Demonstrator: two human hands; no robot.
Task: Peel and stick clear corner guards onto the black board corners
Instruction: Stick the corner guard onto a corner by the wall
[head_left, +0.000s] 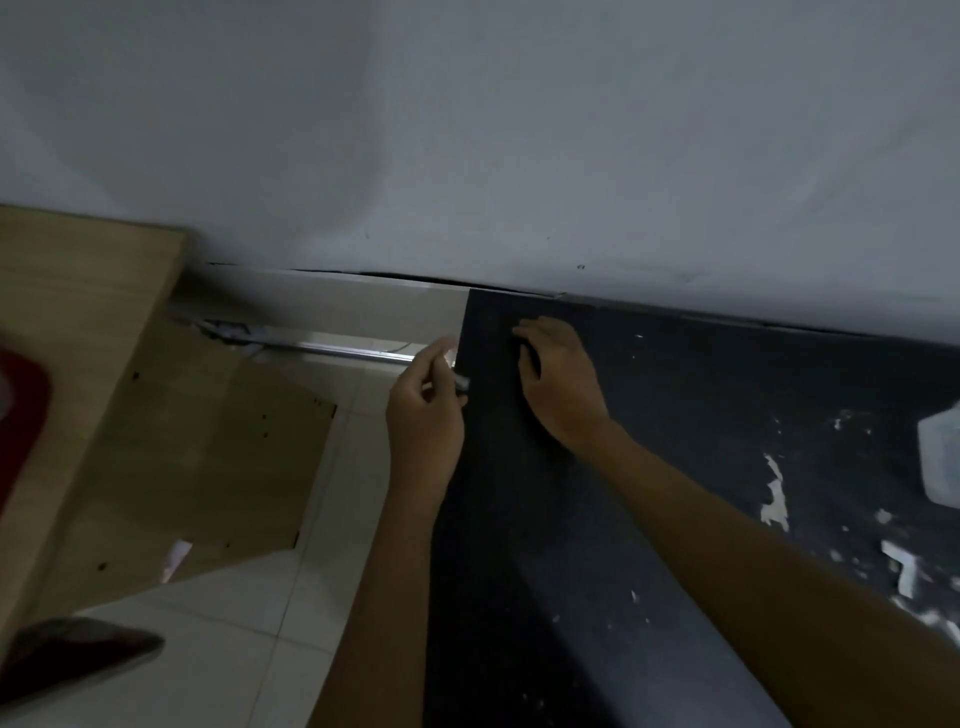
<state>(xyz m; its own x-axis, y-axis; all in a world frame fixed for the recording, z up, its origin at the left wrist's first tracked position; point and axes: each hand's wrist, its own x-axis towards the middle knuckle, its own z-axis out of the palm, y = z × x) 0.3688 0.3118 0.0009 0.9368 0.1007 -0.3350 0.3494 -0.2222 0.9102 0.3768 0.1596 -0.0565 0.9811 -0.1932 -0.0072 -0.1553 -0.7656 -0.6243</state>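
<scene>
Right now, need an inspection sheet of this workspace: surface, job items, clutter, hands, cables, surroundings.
Surface: black board, far edge against the grey wall; worn pale patches at right.
Job's things: small clear piece, likely a corner guard, held at the board's left edge near the far corner; blurred.
Clutter: white scraps on the board; pale block at the right edge.
Hands: left hand pinches the clear piece; right hand rests flat on the board.
Cables: nothing seen.
Surroundings: tiled floor, wooden panels, metal rod by the wall.
</scene>
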